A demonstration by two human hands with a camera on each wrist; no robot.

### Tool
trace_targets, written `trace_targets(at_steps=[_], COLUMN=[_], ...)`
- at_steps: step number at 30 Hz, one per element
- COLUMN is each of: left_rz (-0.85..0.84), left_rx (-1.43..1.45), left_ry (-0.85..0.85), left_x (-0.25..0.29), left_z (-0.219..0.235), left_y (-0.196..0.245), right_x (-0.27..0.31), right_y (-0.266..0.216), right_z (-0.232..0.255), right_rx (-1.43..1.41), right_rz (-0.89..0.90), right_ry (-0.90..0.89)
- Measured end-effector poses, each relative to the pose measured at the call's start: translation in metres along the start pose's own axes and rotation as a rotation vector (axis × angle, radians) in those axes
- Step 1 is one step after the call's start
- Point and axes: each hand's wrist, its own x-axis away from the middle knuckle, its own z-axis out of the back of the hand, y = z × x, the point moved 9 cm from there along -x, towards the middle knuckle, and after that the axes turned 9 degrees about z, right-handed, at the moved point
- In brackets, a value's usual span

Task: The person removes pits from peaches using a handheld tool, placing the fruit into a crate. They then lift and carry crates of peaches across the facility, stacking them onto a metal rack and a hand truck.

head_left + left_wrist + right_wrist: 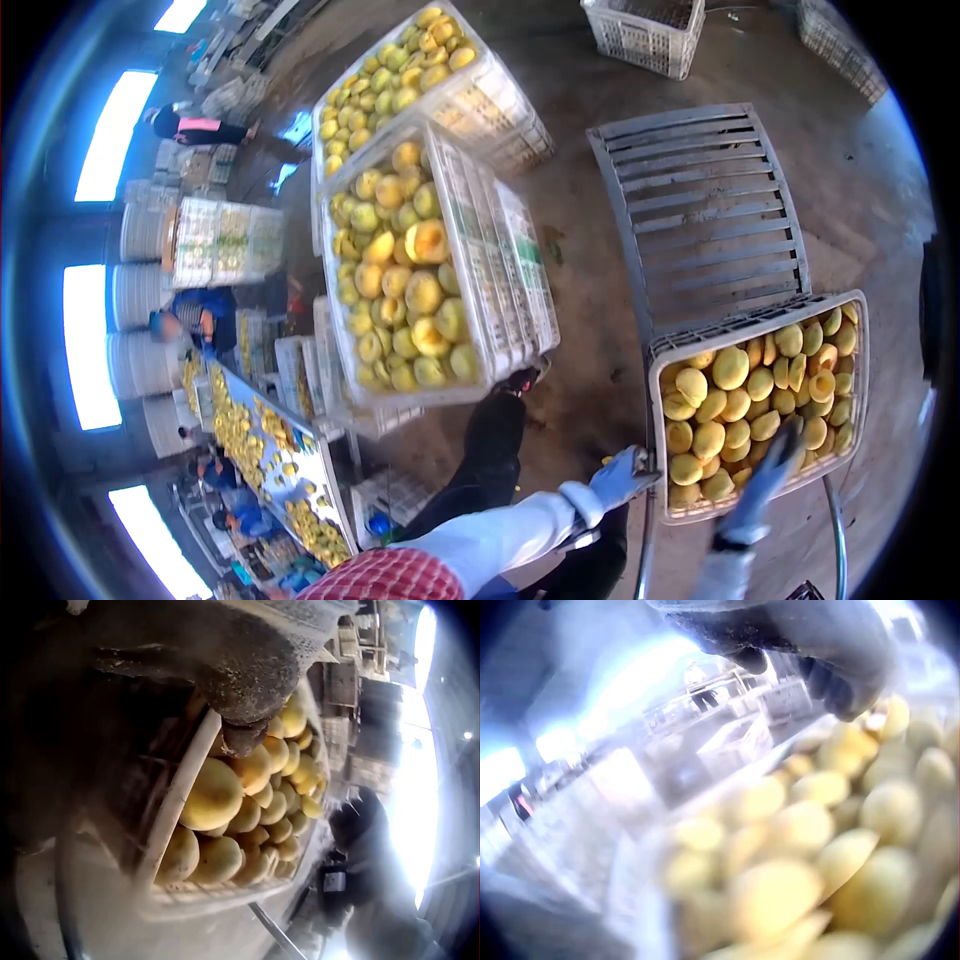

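A pale plastic crate (755,326) full of yellow peaches (735,405), some cut into hollow halves, stands at the right of the head view. My gloved left hand (620,478) grips its near left corner at the rim. In the left wrist view the stained thumb of that hand (255,682) comes over the crate edge (176,799), close to the fruit. Over the crate's near side reaches my gloved right hand (762,487), fingers extended above the peaches. The right wrist view shows this hand (832,652) with loosely bent, dark-stained fingers; the fruit beneath is blurred.
A slatted metal rack (705,210) extends beyond the crate. To the left stand stacked crates of peaches (505,270), with another full stack (500,100) behind. Workers sit along a fruit-covered metal table (335,480). An extra crate (650,45) lies on the floor at the back.
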Motion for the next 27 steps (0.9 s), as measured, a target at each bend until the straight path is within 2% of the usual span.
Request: trace_targets(at_steps=[1,2,3,4,5,6,7,8,9,10,11,12,13,14,15,16,19,20,21,23,26,27], left_rz=[-0.142,-0.137,-0.134,-0.242,-0.349,-0.525,-0.587,-0.554,-0.567,-0.683,-0.782,-0.67,-0.555,-0.406,-0.247,-0.062,-0.345,-0.218,-0.202,-0.203,-0.297,-0.303], left_rx=[0.089,0.147,0.205,0.124,0.044,-0.311,-0.35,-0.244,-0.232,-0.431,-0.559,-0.64,-0.719,-0.729,-0.738,-0.534,-0.388,-0.397,-0.471,-0.478,-0.52,-0.46], left_ry=[0.026,0.06,0.095,0.177,0.259,0.496,0.731,0.807,0.829,1.058,1.194,1.267,1.341,1.432,1.518,1.518,1.552,1.468,1.441,1.468,1.48,1.472], left_x=[0.021,0.048,0.076,0.092,0.104,0.121,0.132,0.119,0.099,0.099,0.087,0.067,0.049,0.031,0.016,0.007,-0.019,-0.025,-0.03,-0.029,-0.027,-0.027], left_z=[0.027,0.074,0.13,0.19,0.255,0.326,0.398,0.468,0.535,0.589,0.633,0.673,0.707,0.739,0.765,0.786,0.805,0.808,0.811,0.809,0.807,0.808], left_y=[0.002,0.013,0.027,0.044,0.062,0.09,0.118,0.118,0.129,0.16,0.178,0.186,0.191,0.182,0.167,0.144,0.085,0.085,0.08,0.082,0.084,0.076], right_x=[0.056,0.117,0.179,0.228,0.273,0.308,0.329,0.35,0.36,0.371,0.427,0.439,0.438,0.433,0.429,0.425,0.43,0.427,0.426,0.426,0.44,0.431], right_y=[0.012,0.023,-0.004,-0.038,-0.073,-0.103,-0.133,-0.154,-0.164,-0.176,-0.159,-0.151,-0.152,-0.161,-0.169,-0.179,-0.18,-0.189,-0.186,-0.184,-0.147,-0.147], right_z=[-0.016,-0.049,-0.1,-0.142,-0.183,-0.225,-0.261,-0.296,-0.327,-0.358,-0.39,-0.411,-0.416,-0.418,-0.415,-0.417,-0.428,-0.443,-0.442,-0.437,-0.437,-0.434], right_rx=[0.078,0.023,-0.315,-0.408,-0.452,-0.465,-0.438,-0.431,-0.487,-0.543,-0.896,-0.945,-1.0,-0.969,-0.935,-0.96,-1.103,-1.287,-1.243,-1.161,-1.17,-1.182], right_rz=[-0.117,-0.331,-0.497,-0.559,-0.559,-0.501,-0.362,-0.287,-0.398,-0.509,-1.313,-1.441,-1.364,-1.336,-1.309,-1.303,-1.296,-1.196,-1.197,-1.215,-1.131,-1.059], right_ry=[-0.097,-0.28,-0.443,-0.521,-0.598,-0.666,-0.684,-0.663,-0.631,-0.588,-0.327,-0.179,-0.228,-0.184,-0.146,-0.169,-0.126,-0.01,-0.019,-0.045,0.059,0.1])
